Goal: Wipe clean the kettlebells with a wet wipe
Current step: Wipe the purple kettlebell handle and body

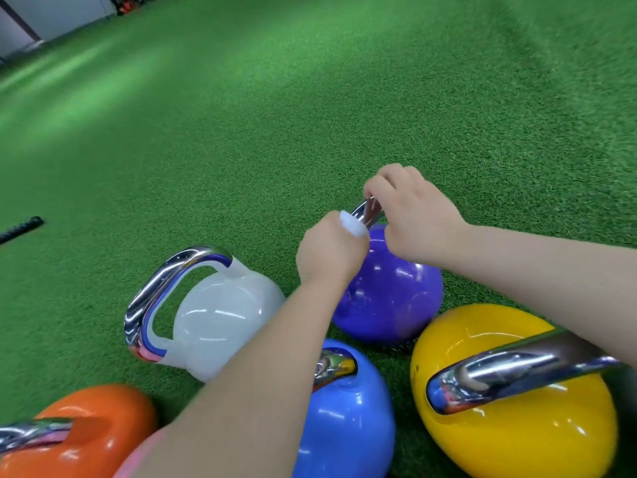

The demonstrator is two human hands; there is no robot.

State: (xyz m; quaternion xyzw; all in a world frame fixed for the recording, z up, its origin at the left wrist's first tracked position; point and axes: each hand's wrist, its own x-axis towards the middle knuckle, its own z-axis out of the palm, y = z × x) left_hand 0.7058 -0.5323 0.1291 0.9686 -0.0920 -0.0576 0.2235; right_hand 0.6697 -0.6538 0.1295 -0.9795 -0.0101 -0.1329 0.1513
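Observation:
Several glossy kettlebells with chrome handles stand close together on green turf. The purple kettlebell point(393, 298) is the farthest one. My right hand point(410, 212) grips the top of its chrome handle point(365, 212). My left hand point(331, 250) holds a bunched white wet wipe point(353, 226) against the left side of that handle. A white kettlebell point(220, 326) stands to the left, a blue kettlebell point(344, 415) sits under my left forearm, a yellow kettlebell point(510, 408) is at the right and an orange kettlebell point(86, 429) at the bottom left.
Green artificial turf point(275, 115) stretches out ahead. The dark end of a rope point(24, 227) lies at the left edge. A grey wall base point(41, 19) shows in the far top left corner.

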